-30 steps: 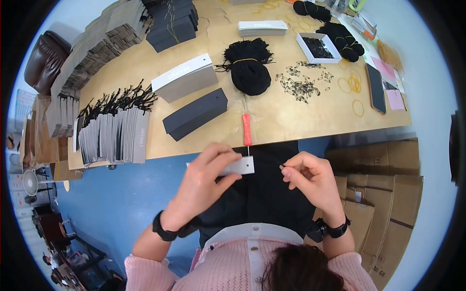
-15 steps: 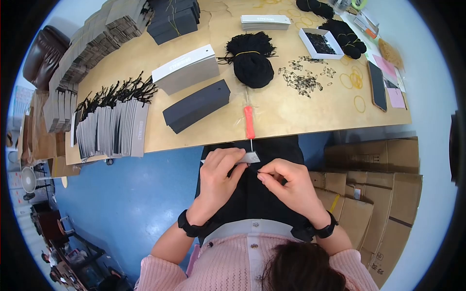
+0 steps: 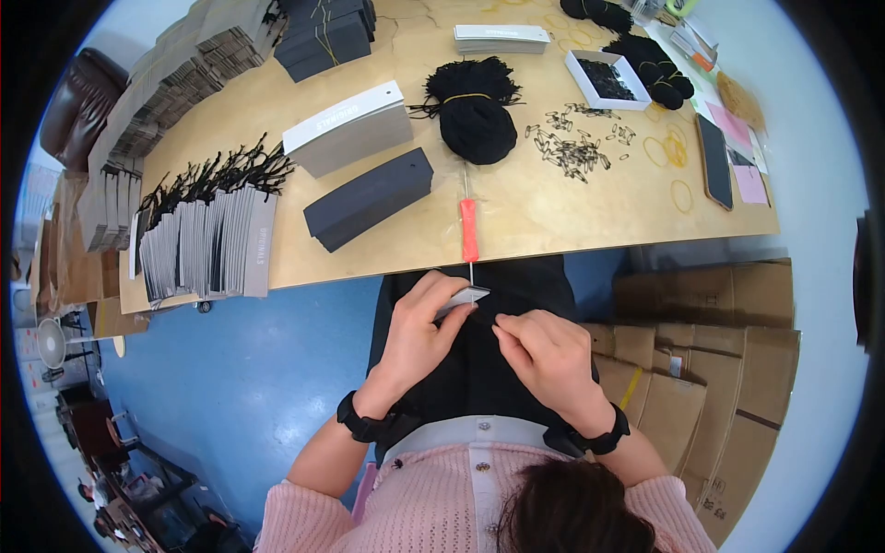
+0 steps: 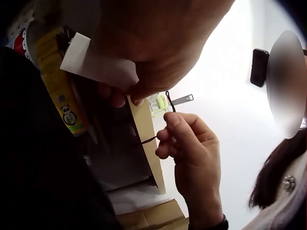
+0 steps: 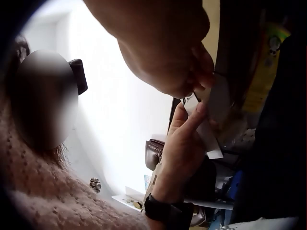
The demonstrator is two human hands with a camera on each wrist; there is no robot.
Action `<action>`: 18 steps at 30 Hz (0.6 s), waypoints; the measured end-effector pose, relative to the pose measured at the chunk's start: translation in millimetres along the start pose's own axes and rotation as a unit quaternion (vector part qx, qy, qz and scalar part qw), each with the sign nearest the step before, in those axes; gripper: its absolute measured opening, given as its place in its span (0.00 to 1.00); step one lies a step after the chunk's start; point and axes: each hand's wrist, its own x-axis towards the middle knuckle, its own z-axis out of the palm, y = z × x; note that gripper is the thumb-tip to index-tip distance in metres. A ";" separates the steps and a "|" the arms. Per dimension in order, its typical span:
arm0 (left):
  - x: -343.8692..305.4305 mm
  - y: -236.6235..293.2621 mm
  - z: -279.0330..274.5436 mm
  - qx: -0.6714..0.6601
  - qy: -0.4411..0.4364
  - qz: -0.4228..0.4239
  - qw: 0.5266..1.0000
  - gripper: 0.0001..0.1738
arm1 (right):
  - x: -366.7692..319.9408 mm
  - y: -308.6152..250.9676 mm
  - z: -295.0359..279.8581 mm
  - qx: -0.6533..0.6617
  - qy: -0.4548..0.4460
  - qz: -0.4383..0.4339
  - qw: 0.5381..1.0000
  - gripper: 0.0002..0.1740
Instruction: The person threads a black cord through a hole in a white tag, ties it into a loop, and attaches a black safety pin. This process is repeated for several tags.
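**Grey tag held in front of the table's near edge, black cord pinched at it**

A small grey tag (image 3: 464, 297) is gripped by the left hand (image 3: 419, 327), thumb on one face and curled fingers on the other. It is held off the table (image 3: 553, 217), just in front of the near edge and over the person's dark lap. A thin black cord (image 4: 149, 139) is pinched between the thumb and forefinger of the right hand (image 3: 544, 355), whose other fingers are curled in. The two hands are brought close together, fingertips almost touching at the tag's end. In the left wrist view one short end of the cord is seen rising above the pinch, while the rest runs towards the tag. Whether the cord has passed through the tag cannot be told.

A red-handled tool (image 3: 468, 230) is laid at the middle of the near edge, its metal tip reaching out over the edge just above the tag. Behind it a bundle of black cords (image 3: 472, 120) is placed. To its left a black stack of cards (image 3: 369, 198) and a grey stack of cards (image 3: 348, 129) are set. A row of strung tags (image 3: 217, 240) is stood near the near left corner. Loose pins (image 3: 572, 152) are scattered right of the bundle, and a phone (image 3: 714, 161) is laid by the right edge.
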 end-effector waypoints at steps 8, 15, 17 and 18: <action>-8.6 3.7 -6.0 -0.072 -0.049 -0.036 0.996 0.10 | -2.6 11.4 15.8 -0.038 0.018 0.006 0.999 0.07; -25.8 8.1 -10.8 -0.066 -0.058 0.080 0.993 0.13 | -12.1 -4.9 7.2 0.025 -0.060 0.052 0.997 0.09; -29.5 17.2 -23.4 -0.089 -0.064 -0.009 0.994 0.13 | -5.9 -12.1 1.5 0.142 -0.090 0.079 0.983 0.12; -29.2 19.7 -28.2 -0.095 -0.062 -0.014 0.993 0.14 | 4.0 -18.3 -9.0 0.180 -0.127 0.114 0.969 0.13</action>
